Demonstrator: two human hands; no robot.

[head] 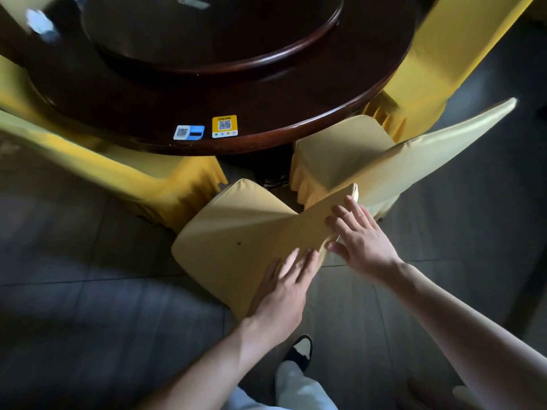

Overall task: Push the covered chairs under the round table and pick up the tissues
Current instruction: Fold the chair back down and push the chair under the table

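Observation:
A chair in a pale yellow cover (236, 232) stands in front of me, its seat pointing at the dark round table (266, 113) and still outside the rim. My left hand (284, 291) lies flat on the near side of its backrest, fingers spread. My right hand (361, 235) rests on the backrest's top edge, fingers over it and thumb below. No tissues can be made out for certain; a blurred white patch (40, 22) lies on the table's far left.
Another pale covered chair (370, 161) stands close on the right, partly under the table. Brighter yellow covered chairs sit at the left (133, 173) and far right (444, 54). A raised turntable (213, 31) and two QR stickers (207, 128) are on the table. Grey tiled floor; my shoe (299, 347) below.

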